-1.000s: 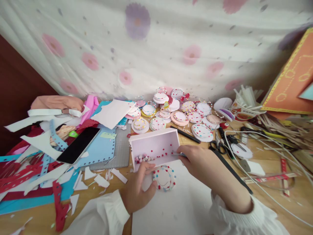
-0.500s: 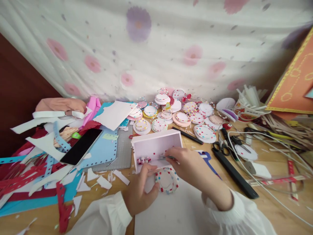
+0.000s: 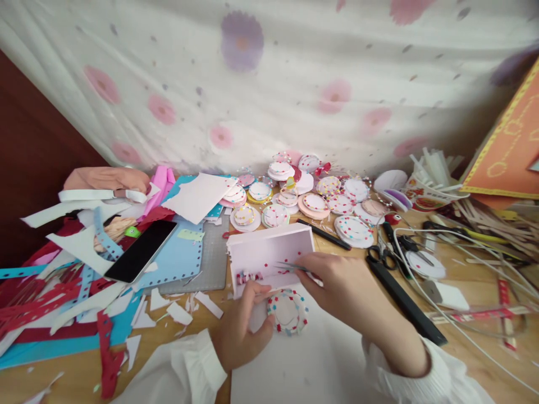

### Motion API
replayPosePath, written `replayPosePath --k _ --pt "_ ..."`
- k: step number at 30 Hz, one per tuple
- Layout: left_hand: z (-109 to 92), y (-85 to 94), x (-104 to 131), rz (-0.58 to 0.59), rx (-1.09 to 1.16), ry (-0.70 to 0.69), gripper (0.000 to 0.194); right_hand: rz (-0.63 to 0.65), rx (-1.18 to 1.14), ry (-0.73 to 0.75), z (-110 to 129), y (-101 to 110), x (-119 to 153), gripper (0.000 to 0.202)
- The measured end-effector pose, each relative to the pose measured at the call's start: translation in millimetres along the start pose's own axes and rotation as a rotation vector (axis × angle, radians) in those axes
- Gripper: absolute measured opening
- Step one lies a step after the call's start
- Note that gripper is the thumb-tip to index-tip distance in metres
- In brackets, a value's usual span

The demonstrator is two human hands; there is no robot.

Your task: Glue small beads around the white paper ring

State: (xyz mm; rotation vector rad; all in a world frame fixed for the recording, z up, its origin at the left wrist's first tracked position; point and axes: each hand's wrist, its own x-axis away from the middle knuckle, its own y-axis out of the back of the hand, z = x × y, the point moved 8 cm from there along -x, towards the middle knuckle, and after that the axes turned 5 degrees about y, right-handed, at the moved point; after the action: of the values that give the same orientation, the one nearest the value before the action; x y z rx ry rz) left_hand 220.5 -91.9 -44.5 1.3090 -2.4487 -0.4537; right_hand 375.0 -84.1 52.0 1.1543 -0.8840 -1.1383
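My left hand [image 3: 243, 331] has its thumb and index finger curved round the left edge of a small round paper disc [image 3: 288, 312], which lies on a white board and is trimmed with red, blue and white stars. In my right hand [image 3: 343, 286] is a pair of thin metal tweezers [image 3: 286, 265], pointing left into an open white box [image 3: 252, 249]. Small red stars lie scattered inside the box, with a little cluster of coloured bits [image 3: 248, 276] in its left corner. Whether the tweezer tips grip anything is too small to tell.
Paper scraps [image 3: 82, 297] and a phone [image 3: 141, 251] cover the left side. Several decorated paper discs [image 3: 315, 202] stand behind the box. To the right lie scissors [image 3: 382, 255], a long black bar [image 3: 404, 297], a white cable [image 3: 463, 331] and a paper bowl of glue sticks [image 3: 433, 191].
My right hand and the tweezers have shifted right, showing more of the box's inside and covering the blue tool beside it. My left hand stays at the disc.
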Motion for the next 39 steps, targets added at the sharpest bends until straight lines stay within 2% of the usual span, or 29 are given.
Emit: replayPosePath --k 4,8,10,12,15,18,20,26,29,34,39 --pt "-1 -0.5 1 -0.009 0.035 -0.023 0.036 -0.087 -0.161 0.121 23 -9 -8 0.020" --pt "-7 -0.5 0 -0.018 0.080 -0.078 0.036 -0.039 -0.211 0.192 39 -37 -17 0.020" --pt "-8 -0.7 -1 -0.012 0.091 -0.082 0.036 -0.024 -0.170 0.188 40 -43 -19 0.019" --pt "-5 -0.5 -1 -0.011 0.077 -0.060 0.037 -0.029 -0.100 0.149 34 -40 -18 0.018" --pt "-1 -1.2 1 -0.005 0.045 -0.031 0.036 -0.062 -0.006 0.073 22 -23 -12 0.020" --pt "2 -2.0 1 -0.006 0.030 -0.016 0.036 -0.098 -0.002 0.029 14 -7 -7 0.021" --pt "3 -1.8 1 -0.013 0.032 -0.011 0.037 -0.118 -0.045 0.025 14 -5 -6 0.020" --pt "-6 -0.7 0 -0.017 0.057 -0.075 0.036 -0.046 -0.179 0.151 39 -35 -17 0.022" --pt "-7 -1.1 0 -0.014 0.064 -0.089 0.036 -0.004 -0.157 0.134 40 -41 -21 0.020" --pt "1 -3.1 1 0.003 0.027 -0.044 0.039 0.030 -0.047 0.061 22 -21 -16 0.018" --pt "6 -2.6 2 -0.007 0.008 -0.014 0.036 -0.027 -0.028 -0.063 -2 2 -7 0.018"
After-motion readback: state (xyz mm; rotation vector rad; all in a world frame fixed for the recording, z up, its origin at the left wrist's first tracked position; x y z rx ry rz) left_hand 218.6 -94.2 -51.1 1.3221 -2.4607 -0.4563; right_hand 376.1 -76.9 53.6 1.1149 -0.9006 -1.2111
